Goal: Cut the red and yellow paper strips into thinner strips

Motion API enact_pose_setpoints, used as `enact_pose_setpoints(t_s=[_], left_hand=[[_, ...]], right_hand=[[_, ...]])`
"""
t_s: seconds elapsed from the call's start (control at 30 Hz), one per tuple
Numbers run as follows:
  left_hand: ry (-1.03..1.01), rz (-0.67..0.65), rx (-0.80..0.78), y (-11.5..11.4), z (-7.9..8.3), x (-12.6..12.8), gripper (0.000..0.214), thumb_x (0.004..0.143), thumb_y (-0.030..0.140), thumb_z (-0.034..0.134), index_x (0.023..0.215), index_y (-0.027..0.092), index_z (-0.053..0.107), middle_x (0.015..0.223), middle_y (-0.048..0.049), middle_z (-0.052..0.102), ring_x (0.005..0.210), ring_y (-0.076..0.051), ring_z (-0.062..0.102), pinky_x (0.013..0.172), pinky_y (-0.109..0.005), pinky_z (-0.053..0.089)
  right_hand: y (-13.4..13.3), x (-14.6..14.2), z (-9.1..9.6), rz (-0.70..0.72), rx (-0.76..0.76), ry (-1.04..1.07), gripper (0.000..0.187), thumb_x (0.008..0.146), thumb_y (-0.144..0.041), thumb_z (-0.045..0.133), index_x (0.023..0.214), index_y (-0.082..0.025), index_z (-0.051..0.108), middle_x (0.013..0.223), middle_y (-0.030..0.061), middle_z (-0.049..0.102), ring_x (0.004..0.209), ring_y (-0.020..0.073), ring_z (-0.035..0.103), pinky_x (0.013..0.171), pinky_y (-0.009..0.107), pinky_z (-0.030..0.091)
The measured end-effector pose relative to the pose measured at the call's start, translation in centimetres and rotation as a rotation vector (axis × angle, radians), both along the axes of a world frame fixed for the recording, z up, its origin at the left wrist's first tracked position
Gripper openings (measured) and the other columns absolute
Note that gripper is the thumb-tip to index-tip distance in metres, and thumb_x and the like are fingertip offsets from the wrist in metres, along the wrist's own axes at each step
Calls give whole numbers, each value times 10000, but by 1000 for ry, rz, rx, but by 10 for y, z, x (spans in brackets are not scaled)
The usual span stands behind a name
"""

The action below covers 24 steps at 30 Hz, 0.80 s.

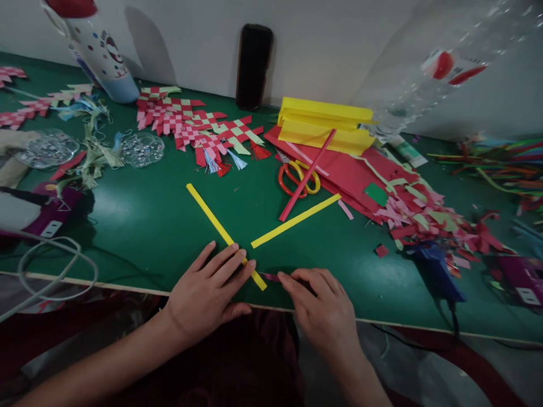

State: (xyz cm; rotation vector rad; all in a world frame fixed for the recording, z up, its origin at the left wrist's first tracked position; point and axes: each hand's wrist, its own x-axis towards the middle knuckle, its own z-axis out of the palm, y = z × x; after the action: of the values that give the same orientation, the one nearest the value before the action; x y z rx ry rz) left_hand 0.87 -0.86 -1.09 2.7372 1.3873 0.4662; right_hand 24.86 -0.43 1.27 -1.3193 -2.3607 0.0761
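Note:
My left hand (210, 288) lies flat with its fingers stretched out, pressing the near end of a long yellow paper strip (212, 217) onto the green table (144, 220). My right hand (322, 308) is curled beside it, its fingertips pinching a small pink strip (270, 277) at the yellow strip's near end. A second yellow strip (296, 221) lies apart just beyond, angled up to the right. A red strip (307, 175) rests across orange and yellow scissors (297, 178).
Folded yellow paper (322, 124) and red sheets (352, 175) lie at the back right, with paper scraps (424, 217) and a blue glue gun (436, 271). Woven red-and-white paper pieces (190, 124) spread at the back. A bottle (102, 51), a black object (253, 65), a white cable (55, 271).

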Motion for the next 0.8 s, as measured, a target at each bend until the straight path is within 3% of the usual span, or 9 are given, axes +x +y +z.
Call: enact_pose_setpoints(t_s=[0.23, 0.4, 0.6, 0.8], left_hand=[[-2, -9, 18, 1, 3, 0, 715, 902, 645, 421, 1400, 134, 475, 1381, -120, 554, 1317, -253, 464, 1193, -443, 211], [20, 57, 6, 1, 8, -1, 711, 856, 700, 430, 1360, 210, 532, 1498, -157, 404, 1382, -319, 376, 1137, -484, 304], [58, 66, 24, 3, 5, -3, 881, 810, 785, 358, 1409, 148, 462, 1484, -142, 435, 1390, -294, 370, 1165, -459, 263], [46, 64, 31, 3, 3, -4, 829, 828, 757, 394, 1386, 152, 490, 1476, -135, 448, 1386, -289, 380, 1175, -456, 243]], right_hand=[[1, 3, 1, -2, -18, -12, 278, 922, -119, 515, 1050, -238, 731, 889, 50, 661, 837, 162, 559, 742, 306, 465], [1, 2, 3, 8, 1, -23, 257, 928, -133, 522, 1041, -238, 728, 885, 49, 662, 840, 164, 558, 746, 306, 466], [4, -4, 3, 41, 9, -28, 258, 942, -152, 502, 1049, -235, 721, 877, 49, 662, 829, 167, 553, 738, 308, 458], [7, 0, 1, 27, -21, 17, 274, 928, -113, 506, 1042, -230, 726, 878, 49, 659, 825, 160, 549, 748, 303, 468]])
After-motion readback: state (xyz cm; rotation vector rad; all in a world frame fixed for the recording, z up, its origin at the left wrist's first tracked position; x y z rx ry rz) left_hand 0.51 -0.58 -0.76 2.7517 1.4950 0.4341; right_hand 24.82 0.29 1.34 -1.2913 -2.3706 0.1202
